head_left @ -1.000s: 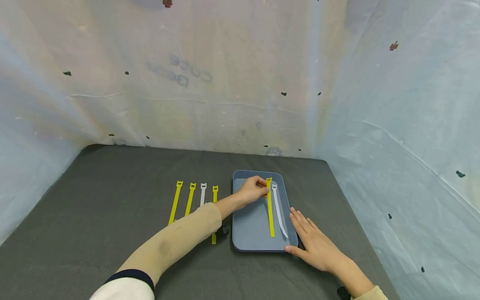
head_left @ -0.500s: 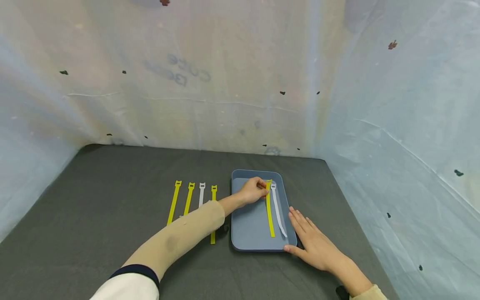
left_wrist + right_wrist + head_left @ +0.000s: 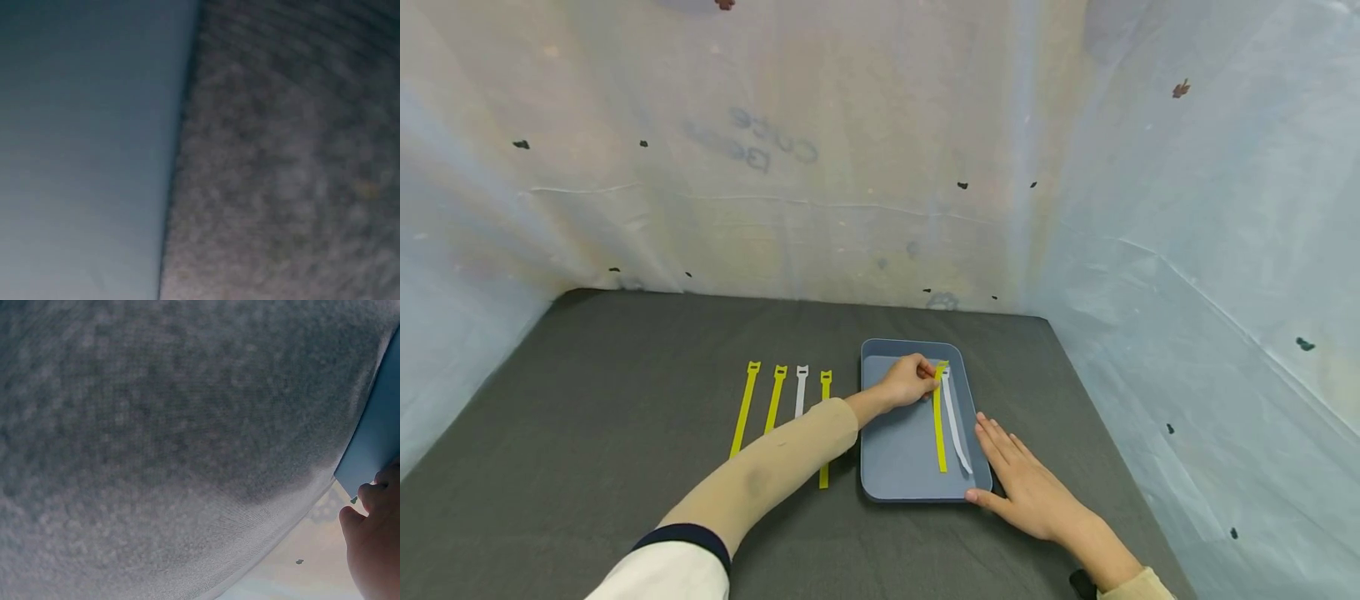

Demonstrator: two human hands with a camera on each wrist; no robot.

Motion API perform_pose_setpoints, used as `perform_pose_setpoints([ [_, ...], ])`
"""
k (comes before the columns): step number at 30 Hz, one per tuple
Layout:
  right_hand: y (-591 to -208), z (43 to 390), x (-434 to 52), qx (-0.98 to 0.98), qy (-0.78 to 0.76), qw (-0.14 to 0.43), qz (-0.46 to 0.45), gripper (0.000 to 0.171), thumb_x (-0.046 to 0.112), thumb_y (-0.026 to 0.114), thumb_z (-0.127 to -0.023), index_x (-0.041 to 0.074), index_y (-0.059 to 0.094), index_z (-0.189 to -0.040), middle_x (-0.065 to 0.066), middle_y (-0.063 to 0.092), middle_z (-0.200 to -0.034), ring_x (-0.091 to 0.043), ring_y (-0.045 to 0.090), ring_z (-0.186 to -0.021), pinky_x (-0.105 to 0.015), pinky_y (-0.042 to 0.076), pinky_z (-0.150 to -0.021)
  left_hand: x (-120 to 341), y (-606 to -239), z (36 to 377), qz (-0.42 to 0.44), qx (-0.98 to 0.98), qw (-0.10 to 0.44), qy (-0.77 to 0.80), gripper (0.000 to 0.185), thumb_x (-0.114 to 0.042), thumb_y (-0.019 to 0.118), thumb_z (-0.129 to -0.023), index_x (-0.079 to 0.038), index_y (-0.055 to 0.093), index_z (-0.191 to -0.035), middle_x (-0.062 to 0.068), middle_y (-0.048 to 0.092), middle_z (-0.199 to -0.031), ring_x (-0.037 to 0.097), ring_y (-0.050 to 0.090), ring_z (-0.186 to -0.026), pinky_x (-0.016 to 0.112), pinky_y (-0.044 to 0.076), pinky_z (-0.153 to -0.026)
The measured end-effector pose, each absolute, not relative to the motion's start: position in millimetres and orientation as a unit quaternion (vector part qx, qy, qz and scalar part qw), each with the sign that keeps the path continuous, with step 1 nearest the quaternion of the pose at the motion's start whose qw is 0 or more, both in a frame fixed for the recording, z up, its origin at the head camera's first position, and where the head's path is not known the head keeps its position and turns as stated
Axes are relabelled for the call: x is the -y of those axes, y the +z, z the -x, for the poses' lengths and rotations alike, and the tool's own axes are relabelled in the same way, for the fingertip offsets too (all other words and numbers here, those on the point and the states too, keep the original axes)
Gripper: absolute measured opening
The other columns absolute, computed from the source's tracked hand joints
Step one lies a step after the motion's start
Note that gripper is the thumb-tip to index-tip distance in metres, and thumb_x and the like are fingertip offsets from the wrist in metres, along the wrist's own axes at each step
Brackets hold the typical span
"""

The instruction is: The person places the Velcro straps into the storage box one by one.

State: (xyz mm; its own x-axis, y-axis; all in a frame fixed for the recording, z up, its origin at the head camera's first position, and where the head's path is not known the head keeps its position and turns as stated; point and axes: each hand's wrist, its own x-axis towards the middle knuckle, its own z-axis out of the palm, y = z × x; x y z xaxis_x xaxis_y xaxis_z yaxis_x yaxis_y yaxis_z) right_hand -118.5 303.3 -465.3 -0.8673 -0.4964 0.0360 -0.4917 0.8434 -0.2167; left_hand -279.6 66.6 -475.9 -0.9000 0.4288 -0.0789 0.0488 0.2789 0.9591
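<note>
Nothing shifts except slight camera drift: left hand (image 3: pixel 908 382) keeps its fingers pinched on the yellow strap (image 3: pixel 938 417) lying in the blue tray (image 3: pixel 895 450) beside a white strap (image 3: pixel 955 421); right hand (image 3: pixel 1026 487), fingers straight and released, rests against the tray's right edge on the tabletop (image 3: pixel 625 433)

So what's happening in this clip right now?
A person's left hand pinches the top end of a yellow strap lying in a blue tray, beside a white strap. The right hand rests flat on the dark table against the tray's right edge. Four more straps lie in a row left of the tray.
</note>
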Motion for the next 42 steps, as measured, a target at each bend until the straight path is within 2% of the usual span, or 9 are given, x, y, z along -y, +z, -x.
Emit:
perform_pose_setpoints([
  [6, -466.3, 118.6, -303.1, -0.961, -0.108, 0.012, 0.254, 0.098, 0.069, 0.054, -0.098, 0.005, 0.022, -0.165, -0.007, 0.016, -0.174, -0.03, 0.02, -0.158, -0.048, 0.02, -0.125, -71.1, -479.6, 281.1, -0.145, -0.784, 0.161, 0.581, 0.013, -0.002, 0.068, -0.101, 0.001, 0.06, -0.111, 0.01, 0.061, -0.095, 0.02, 0.064, -0.074, 0.029, 0.059, -0.068],
  [13, -467.6, 119.6, -304.1, -0.96, -0.112, 0.017, 0.256, 0.099, 0.069, 0.055, -0.098, 0.005, 0.021, -0.166, -0.006, 0.015, -0.174, -0.029, 0.019, -0.159, -0.058, 0.025, -0.122, -70.8, -482.9, 282.3, -0.152, -0.797, 0.15, 0.565, 0.014, -0.004, 0.069, -0.1, 0.001, 0.061, -0.111, 0.01, 0.063, -0.097, 0.02, 0.064, -0.078, 0.029, 0.058, -0.07],
  [23, -467.5, 118.0, -303.5, -0.96, -0.11, 0.003, 0.257, 0.096, 0.066, 0.057, -0.099, 0.004, 0.023, -0.165, -0.007, 0.017, -0.173, -0.029, 0.022, -0.158, -0.048, 0.02, -0.124, -71.6, -478.8, 282.0, -0.17, -0.846, 0.121, 0.49, 0.016, -0.009, 0.071, -0.099, -0.002, 0.062, -0.11, 0.006, 0.064, -0.099, 0.016, 0.058, -0.087, 0.026, 0.05, -0.077],
  [31, -466.9, 118.2, -303.5, -0.96, -0.109, 0.004, 0.259, 0.096, 0.066, 0.056, -0.099, 0.004, 0.023, -0.165, -0.007, 0.017, -0.173, -0.029, 0.021, -0.158, -0.051, 0.022, -0.123, -74.4, -481.3, 284.9, -0.175, -0.869, 0.116, 0.448, 0.016, -0.009, 0.073, -0.097, -0.004, 0.061, -0.107, 0.005, 0.063, -0.097, 0.016, 0.058, -0.086, 0.028, 0.05, -0.078],
  [42, -468.9, 119.4, -304.3, -0.96, -0.11, 0.004, 0.258, 0.097, 0.066, 0.057, -0.099, 0.005, 0.022, -0.165, -0.006, 0.017, -0.173, -0.028, 0.022, -0.158, -0.053, 0.022, -0.122, -76.0, -486.0, 289.6, -0.187, -0.884, 0.102, 0.416, 0.021, -0.01, 0.075, -0.096, -0.004, 0.061, -0.111, 0.006, 0.064, -0.1, 0.017, 0.059, -0.09, 0.031, 0.052, -0.084],
])
